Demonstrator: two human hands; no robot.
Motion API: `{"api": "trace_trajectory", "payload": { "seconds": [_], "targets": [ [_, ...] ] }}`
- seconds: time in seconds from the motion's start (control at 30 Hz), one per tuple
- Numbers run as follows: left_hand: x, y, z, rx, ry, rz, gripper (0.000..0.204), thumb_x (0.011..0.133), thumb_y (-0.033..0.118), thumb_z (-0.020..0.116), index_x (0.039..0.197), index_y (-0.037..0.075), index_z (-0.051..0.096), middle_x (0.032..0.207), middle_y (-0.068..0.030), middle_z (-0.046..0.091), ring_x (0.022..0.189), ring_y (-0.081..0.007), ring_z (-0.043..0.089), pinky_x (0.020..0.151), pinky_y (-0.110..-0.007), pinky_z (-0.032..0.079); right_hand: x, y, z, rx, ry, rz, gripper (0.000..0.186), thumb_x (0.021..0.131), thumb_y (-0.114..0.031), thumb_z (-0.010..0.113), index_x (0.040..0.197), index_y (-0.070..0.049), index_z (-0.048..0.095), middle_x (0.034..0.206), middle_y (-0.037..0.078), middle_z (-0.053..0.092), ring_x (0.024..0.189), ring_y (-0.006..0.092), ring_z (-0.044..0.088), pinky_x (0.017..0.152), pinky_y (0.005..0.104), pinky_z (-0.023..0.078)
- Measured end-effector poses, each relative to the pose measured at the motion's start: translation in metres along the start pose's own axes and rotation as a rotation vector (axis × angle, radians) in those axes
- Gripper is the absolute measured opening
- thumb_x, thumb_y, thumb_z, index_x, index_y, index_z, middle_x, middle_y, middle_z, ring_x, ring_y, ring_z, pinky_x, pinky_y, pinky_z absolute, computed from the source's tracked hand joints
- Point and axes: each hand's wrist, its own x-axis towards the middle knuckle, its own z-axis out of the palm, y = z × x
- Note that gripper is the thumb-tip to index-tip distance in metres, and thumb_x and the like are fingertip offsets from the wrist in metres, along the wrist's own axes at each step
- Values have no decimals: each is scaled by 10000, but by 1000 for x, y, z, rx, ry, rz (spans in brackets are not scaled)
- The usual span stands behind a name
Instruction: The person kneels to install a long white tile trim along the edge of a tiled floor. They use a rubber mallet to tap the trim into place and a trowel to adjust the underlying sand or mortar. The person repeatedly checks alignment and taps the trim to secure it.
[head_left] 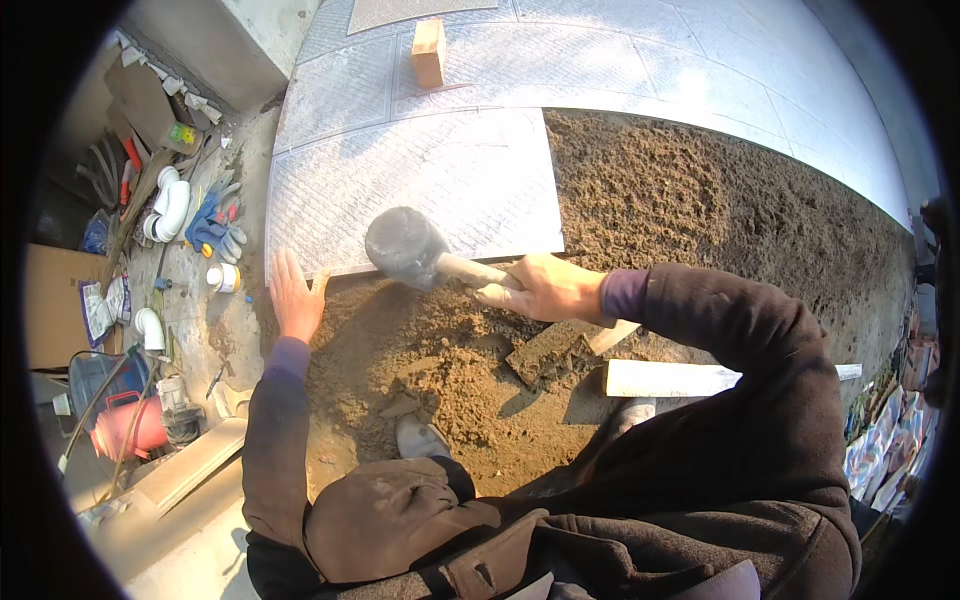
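Observation:
My right hand (548, 287) grips the pale handle of a rubber mallet (405, 245) with a round grey head. The head is over the near edge of a light grey, grooved floor tile (420, 190); whether it touches the tile I cannot tell. My left hand (295, 297) lies at the tile's near left corner, fingers spread, holding nothing. Loose brown sand (640, 190) borders the tile on its right and near sides. Below my right hand, a mud-caked flat-bladed tool (545, 355) with a wooden handle rests on the sand.
A tan block (428, 55) stands on the laid tiles (560, 65) beyond. A pale straight bar (670, 379) lies at the near right. Along the left are white pipe fittings (170, 205), blue gloves (213, 225), a small white tub (223, 277), a cardboard box (60, 300) and boards (190, 465).

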Motion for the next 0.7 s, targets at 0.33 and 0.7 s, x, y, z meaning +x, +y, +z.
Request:
{"api": "trace_trajectory", "payload": {
  "seconds": [0.33,0.7],
  "targets": [
    [5,127,12,49,-138,322,698,1064,409,565,1576,-30,384,1663,-217,336,1548,-388,296,1267,-494,228,-170,109,1,-287,192,-349,441,960,-410,734,822,-13,599,577,162,582,502,363,613,514,446,502],
    [74,245,-4,-40,-220,686,777,1062,462,553,1607,-33,303,1675,-245,304,1572,-372,265,1284,-490,209,-170,139,11,-308,-87,-225,477,993,-442,668,872,13,591,595,188,600,562,395,640,565,478,525]
  ]
}}
